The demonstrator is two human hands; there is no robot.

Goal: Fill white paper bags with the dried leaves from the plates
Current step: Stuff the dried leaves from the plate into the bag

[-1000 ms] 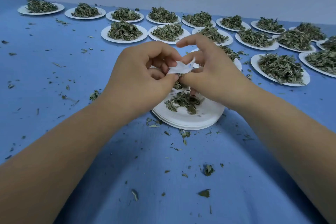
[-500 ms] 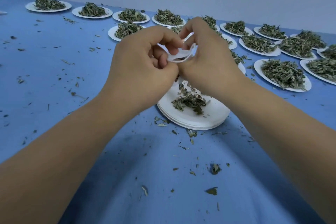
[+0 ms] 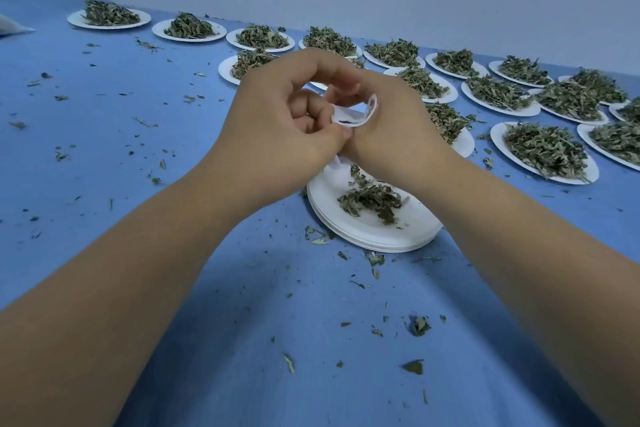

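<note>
So the white paper bag [image 3: 342,115] just went from a flat, pinched scrap a second ago to an actual open mouth. The rim is now pulled into a loop, and I think there's something dark down inside it, though it's too small to say how much. Both hands are on it: the left hand [image 3: 284,130] has curled fingers and thumb pinching the near side of the rim, and the right hand [image 3: 393,130] grips the far side, fingers curled too. They've also come up a bit and hold the bag in the air above the stack of plates [image 3: 363,236], which sits about mid-table [image 3: 242,322].

My read is that the opening step is basically done and the bag is ready to take more. Only a small clump of dried leaves [image 3: 372,199] is left on the top plate, so this plate is nearly finished.

Whole job, though? Long way off. There's a row of full plates [image 3: 500,137] along the far edge, running toward the far right corner, all still heaped. Crumbs [image 3: 419,326] are scattered toward the near edge, so some spill seems likely each time a pinch goes in.
</note>
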